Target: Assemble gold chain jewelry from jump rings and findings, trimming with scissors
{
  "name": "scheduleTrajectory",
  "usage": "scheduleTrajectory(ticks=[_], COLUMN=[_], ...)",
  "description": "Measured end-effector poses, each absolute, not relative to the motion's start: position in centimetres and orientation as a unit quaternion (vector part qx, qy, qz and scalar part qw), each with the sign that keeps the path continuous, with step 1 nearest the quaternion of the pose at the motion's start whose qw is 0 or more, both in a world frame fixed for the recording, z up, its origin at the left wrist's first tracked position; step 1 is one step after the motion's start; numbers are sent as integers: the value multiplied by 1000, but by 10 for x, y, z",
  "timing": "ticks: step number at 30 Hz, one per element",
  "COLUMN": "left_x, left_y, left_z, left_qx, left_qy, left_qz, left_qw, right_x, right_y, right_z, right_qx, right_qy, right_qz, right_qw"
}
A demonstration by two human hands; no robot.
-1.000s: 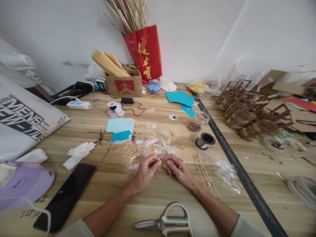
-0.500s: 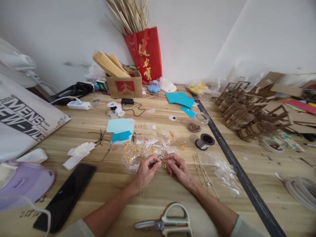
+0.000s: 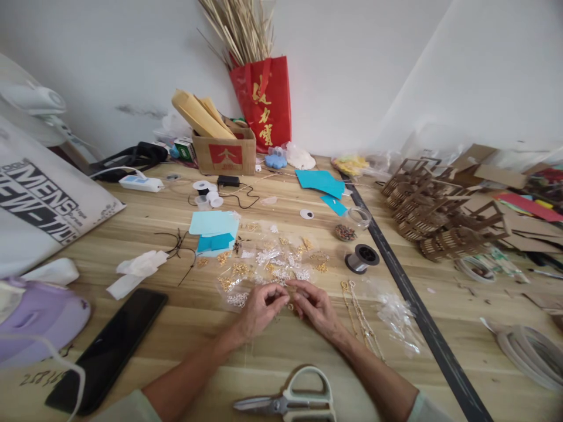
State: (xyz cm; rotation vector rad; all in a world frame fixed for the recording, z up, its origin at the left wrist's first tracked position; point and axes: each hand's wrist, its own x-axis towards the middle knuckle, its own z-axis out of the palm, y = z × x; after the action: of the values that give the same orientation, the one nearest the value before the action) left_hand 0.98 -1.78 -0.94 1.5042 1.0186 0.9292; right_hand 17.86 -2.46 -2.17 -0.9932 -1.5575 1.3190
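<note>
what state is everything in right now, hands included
left hand: fingers curled, hold unclear
right hand: fingers bent, hold unclear
scissors: lying flat, blades look shut
phone: lying flat, screen dark
chains: laid out lengthwise
cardboard box: top open, envelopes sticking out
red bag: standing, dried stalks poking out

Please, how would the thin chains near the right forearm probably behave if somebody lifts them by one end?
The chains would likely hang floppy, since they look like thin linked lengths. They are probably light, as they appear slender. They might also catch on each other, because they lie close side by side.
</note>
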Motion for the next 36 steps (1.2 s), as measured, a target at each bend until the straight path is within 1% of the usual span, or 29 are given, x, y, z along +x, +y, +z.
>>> scheduleTrajectory(ticks=[4,11,18,24,28,32,36], left_x=[9,6,4,3,4,5,6], left_y=[-18,-17,-15,-15,-14,-15,-16], left_z=[-7,-16,-18,-22,-25,-22,-17], left_qx=[634,620,628,623,604,580,565], left_qy=[418,392,385,385,377,388,398], left_qz=[366,328,318,315,327,338,350], left_qw=[538,595,597,603,621,631,632], right_x=[180,181,183,179,178,178,177], right_y=[-26,-25,-26,-30,-32,-33,-32], right_z=[-23,-21,-22,-23,-25,-27,-26], right_qx=[-382,-357,-375,-374,-391,-410,-427], right_qy=[-627,-637,-638,-654,-676,-696,-693], right_qz=[538,545,545,512,463,415,401], right_qw=[415,412,393,413,420,419,421])
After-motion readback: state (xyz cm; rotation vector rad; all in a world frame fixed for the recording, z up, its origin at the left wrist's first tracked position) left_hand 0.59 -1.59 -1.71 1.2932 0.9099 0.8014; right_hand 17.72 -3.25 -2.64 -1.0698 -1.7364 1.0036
